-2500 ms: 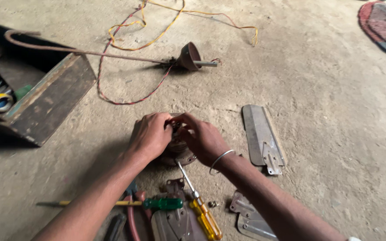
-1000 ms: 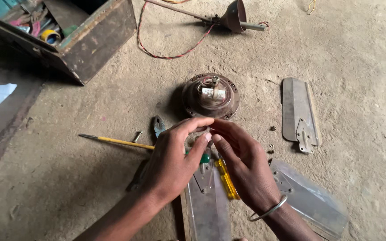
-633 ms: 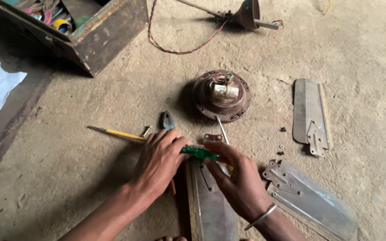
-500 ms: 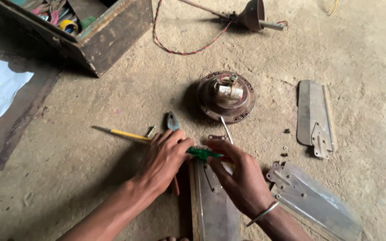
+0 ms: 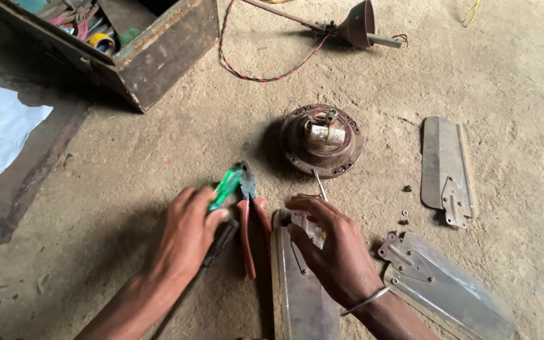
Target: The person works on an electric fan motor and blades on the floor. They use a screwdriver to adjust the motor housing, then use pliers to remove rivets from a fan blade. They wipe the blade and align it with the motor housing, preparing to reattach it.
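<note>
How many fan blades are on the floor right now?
3: one fan blade lies right of the motor housing, one at lower right, one under the right hand. Others may be out of frame.

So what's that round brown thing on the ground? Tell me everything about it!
The round brown motor housing looks like worn, dusty metal, shaped like a shallow dome lying flat on the sandy floor. Small holes ring its rim. A pale cylinder and thin wires sit at its centre. A thin metal shaft reaches its near edge. Neither hand touches it.
</note>
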